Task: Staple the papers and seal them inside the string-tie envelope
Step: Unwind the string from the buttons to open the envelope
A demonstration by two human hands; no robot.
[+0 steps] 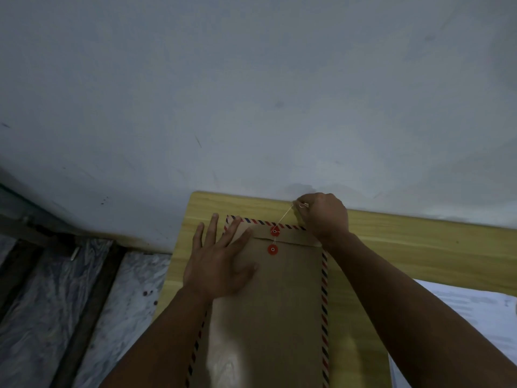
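Two red buttons (273, 240) sit on the brown envelope (268, 303), which lies flat on the wooden table (405, 242). Left hand (221, 261) presses its upper left corner with straight, spread fingers. Right hand (324, 214), beyond the flap, pinches the string (284, 218) drawn taut from the upper button.

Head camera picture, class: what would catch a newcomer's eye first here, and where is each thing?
The brown envelope with its red-and-blue striped border lies in the middle of the yellow table, with two red buttons near its flap. The left hand presses flat on the envelope's upper left part, while the right hand pinches the thin string, pulled taut from the upper button toward the wall.
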